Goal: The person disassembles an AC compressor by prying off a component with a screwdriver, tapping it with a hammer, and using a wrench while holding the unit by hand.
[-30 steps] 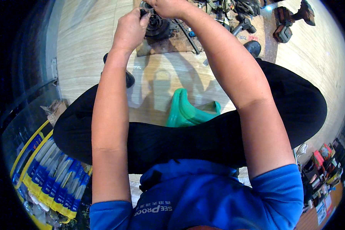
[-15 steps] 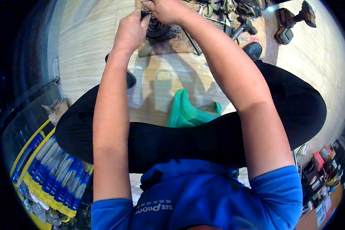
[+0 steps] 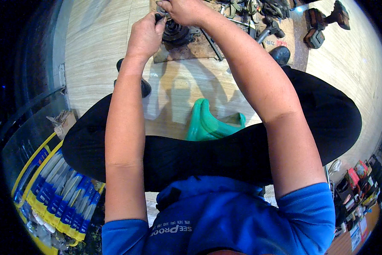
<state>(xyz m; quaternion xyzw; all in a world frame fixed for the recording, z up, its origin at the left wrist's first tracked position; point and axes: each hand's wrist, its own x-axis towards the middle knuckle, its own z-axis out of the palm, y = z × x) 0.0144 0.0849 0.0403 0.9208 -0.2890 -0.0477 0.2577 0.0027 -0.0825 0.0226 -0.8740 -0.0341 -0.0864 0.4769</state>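
Observation:
My left hand [image 3: 145,35] is closed round a small black object [image 3: 158,18], perhaps a handle, at the top centre. My right hand [image 3: 178,10] is just right of it, fingers curled over the top of a dark round metal part [image 3: 176,34]; what they grip is hidden. This part sits on a worn cardboard mat [image 3: 165,55]. Right of it lie a long metal bar [image 3: 212,44], wrenches [image 3: 231,8], a grey tool with a round head [image 3: 271,29] and black gloves [image 3: 276,7].
A cordless power tool [image 3: 322,23] lies on the floor at the upper right. A green plastic stool [image 3: 199,121] stands between my legs. Yellow racks of blue packages [image 3: 63,195] are at the lower left, assorted goods [image 3: 356,191] at the lower right. My shoe [image 3: 280,55] is beside the mat.
My left arm has shifted slightly to the right. My right fingers sit slightly lower in the picture than a second ago; both hands stay at the metal part.

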